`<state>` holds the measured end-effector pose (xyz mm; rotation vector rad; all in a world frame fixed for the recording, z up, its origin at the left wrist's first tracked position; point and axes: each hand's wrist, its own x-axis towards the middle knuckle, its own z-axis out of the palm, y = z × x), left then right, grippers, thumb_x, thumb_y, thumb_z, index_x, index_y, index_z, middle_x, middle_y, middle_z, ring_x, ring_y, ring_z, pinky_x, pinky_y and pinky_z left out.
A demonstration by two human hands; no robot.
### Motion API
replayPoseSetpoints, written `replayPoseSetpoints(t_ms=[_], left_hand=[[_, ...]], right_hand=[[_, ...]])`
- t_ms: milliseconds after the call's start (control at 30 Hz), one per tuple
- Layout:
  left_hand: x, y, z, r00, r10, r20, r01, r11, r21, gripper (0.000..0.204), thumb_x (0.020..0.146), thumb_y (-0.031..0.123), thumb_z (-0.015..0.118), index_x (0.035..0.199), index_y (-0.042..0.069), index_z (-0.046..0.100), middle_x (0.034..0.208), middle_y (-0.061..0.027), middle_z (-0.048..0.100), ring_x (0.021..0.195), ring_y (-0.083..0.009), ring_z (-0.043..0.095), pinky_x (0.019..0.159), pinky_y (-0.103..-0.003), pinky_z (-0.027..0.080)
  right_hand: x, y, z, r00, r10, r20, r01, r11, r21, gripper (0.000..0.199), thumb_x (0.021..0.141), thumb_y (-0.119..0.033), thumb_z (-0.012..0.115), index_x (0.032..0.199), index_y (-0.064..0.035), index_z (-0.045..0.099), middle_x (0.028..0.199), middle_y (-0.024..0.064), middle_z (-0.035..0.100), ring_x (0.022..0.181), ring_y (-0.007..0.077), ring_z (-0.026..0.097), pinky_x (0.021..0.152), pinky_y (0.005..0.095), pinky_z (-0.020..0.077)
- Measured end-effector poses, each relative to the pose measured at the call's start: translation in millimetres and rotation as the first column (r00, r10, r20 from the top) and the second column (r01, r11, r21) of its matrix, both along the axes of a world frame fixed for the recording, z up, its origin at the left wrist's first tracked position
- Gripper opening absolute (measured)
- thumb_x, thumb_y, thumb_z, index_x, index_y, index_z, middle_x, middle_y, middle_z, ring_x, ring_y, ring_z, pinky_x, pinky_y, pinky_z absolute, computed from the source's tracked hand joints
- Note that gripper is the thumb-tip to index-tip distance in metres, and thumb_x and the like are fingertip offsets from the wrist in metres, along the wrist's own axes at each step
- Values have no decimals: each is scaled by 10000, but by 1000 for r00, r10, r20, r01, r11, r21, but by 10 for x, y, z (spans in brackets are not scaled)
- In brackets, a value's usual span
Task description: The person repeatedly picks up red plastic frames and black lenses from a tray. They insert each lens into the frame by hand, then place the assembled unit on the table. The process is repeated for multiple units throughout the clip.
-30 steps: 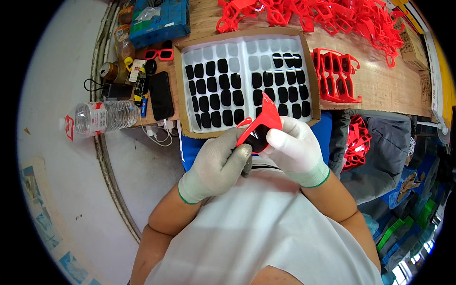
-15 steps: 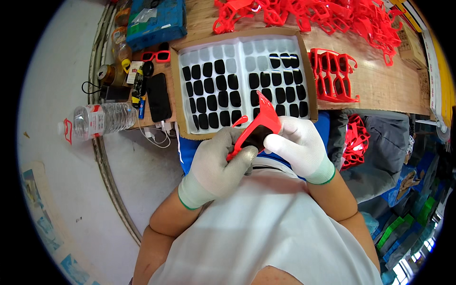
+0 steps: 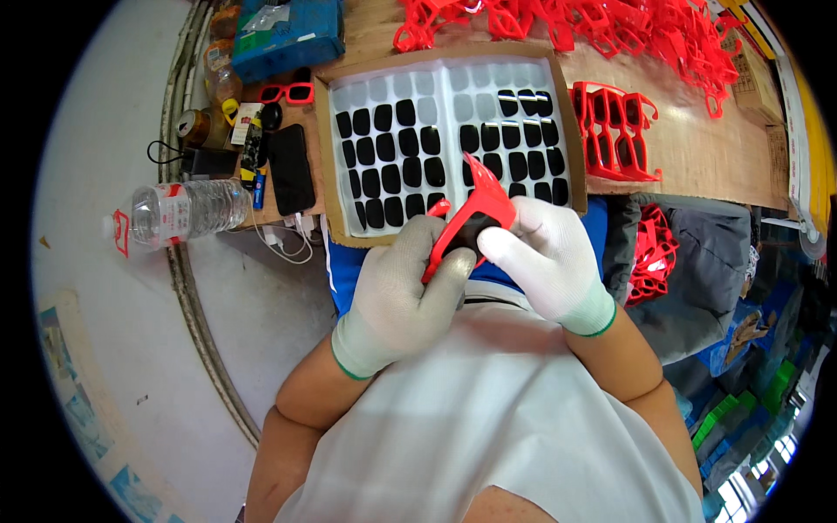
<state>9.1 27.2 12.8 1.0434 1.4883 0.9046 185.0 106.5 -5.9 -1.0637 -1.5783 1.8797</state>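
A red sunglasses frame (image 3: 486, 199) with a dark lens (image 3: 471, 234) in it is held between my two gloved hands, over the near edge of a lens tray. My left hand (image 3: 403, 283), in a white glove with greyed fingertips, is closed on the frame's left side. My right hand (image 3: 545, 257), in a cleaner white glove, grips the right side, its thumb against the dark lens. Just beyond lies the cardboard tray (image 3: 321, 131), holding rows of black lenses (image 3: 410, 139) on white paper. The lens on the far side of the frame is mostly hidden by my fingers.
Finished-looking red sunglasses (image 3: 615, 131) stand stacked right of the tray, with a heap of red frames (image 3: 602, 26) behind. At left are a phone (image 3: 291, 170), a water bottle (image 3: 179, 213), a blue box (image 3: 288, 39) and another red pair (image 3: 286, 92). A grey bag (image 3: 697, 270) holds red frames.
Both hands have shifted slightly away from my body with the sunglasses still held. My right thumb has moved a little left across the lens. The view has shifted slightly.
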Motion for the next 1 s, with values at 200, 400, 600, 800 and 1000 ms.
replayPoseSetpoints(t_ms=[200,400,600,800,1000], left_hand=[[85,6,-62,972,83,-221,-21,963,270,141,931,83,634,1001,-30,585,665,-141,603,545,-245,632,519,-341,479],[-47,6,-72,968,-14,-249,68,975,213,144,919,68,634,1013,-32,590,685,-158,619,566,-267,645,532,-344,490],[-14,35,-114,967,-29,-253,96,962,256,139,916,31,597,1039,-34,596,717,-171,632,578,-279,648,544,-348,497],[115,113,-154,900,35,-435,131,929,345,152,915,24,581,1052,-39,595,709,-157,629,556,-289,650,525,-355,496],[16,400,-72,824,-273,-496,320,947,10,218,916,150,627,1078,11,580,712,-212,624,609,-374,647,536,-420,509]], right_hand=[[-88,19,91,995,-51,84,23,952,305,165,897,-162,664,882,2,675,649,68,529,569,139,493,541,302,407],[-8,22,-24,997,-16,78,-6,962,274,138,888,-146,676,881,-8,678,676,88,555,581,161,526,562,308,432],[-60,-25,-99,997,76,31,-82,961,263,119,925,-141,621,925,-35,674,733,122,607,618,230,584,602,333,473],[24,110,-149,991,110,75,-124,968,217,124,931,-141,615,917,-32,673,718,127,592,633,241,603,601,349,475],[141,229,-196,966,-199,164,138,936,323,361,763,-159,813,1041,-26,624,940,117,616,811,253,624,779,370,511]])
